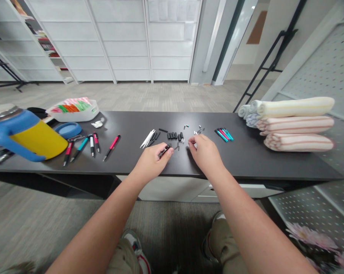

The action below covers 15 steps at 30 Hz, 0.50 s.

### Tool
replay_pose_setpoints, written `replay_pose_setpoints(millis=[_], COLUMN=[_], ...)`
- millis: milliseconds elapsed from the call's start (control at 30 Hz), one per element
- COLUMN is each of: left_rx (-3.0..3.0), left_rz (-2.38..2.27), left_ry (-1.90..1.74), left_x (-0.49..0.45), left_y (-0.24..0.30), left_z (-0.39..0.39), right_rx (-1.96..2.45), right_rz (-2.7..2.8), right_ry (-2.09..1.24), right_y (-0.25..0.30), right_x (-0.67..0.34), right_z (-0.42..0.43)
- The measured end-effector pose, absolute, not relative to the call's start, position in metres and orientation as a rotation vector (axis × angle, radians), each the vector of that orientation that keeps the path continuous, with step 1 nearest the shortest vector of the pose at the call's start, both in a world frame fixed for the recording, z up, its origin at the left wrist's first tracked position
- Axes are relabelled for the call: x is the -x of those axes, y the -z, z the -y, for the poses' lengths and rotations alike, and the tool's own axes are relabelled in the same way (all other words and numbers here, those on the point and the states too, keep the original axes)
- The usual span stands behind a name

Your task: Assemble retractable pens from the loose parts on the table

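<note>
My left hand (151, 159) is closed around a short black pen part (164, 151), pinched between thumb and fingers. Just right of it, my right hand (205, 153) hovers low over the table with thumb and fingertips together; whatever they may hold is too small to make out. Between and beyond the hands lie several black rubber grips (174, 136) and tiny dark pieces (178, 146). White refill tubes (148, 138) fan out to the left. Small silvery pen tips (199, 130) sit behind my right hand, with teal and pink pen barrels (224, 134) farther right.
Whole pens, one a red pen (111, 147), lie on the left of the dark table (128, 123). A blue-yellow jug (31, 133), a blue lid (70, 130) and a white tray (88, 111) stand there. Rolled towels (299, 125) are stacked at the right end.
</note>
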<state>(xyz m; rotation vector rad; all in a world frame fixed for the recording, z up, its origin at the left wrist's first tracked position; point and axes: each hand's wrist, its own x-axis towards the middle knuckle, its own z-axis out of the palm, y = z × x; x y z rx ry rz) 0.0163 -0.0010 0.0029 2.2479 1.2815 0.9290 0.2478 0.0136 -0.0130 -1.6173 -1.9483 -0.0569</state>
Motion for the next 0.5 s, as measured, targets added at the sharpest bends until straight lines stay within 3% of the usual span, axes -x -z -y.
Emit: replay_pose_setpoints(millis=[500], left_rx=[-2.277], left_rz=[-1.260], left_ry=[-0.897], left_x=[-0.0176], left_y=[-0.0027], left_z=[0.0017], right_rx=[1.720], right_rz=[1.932], right_ry=[0.018], right_y=[0.0143], right_x=[-0.2453], right_z=[-0.0152])
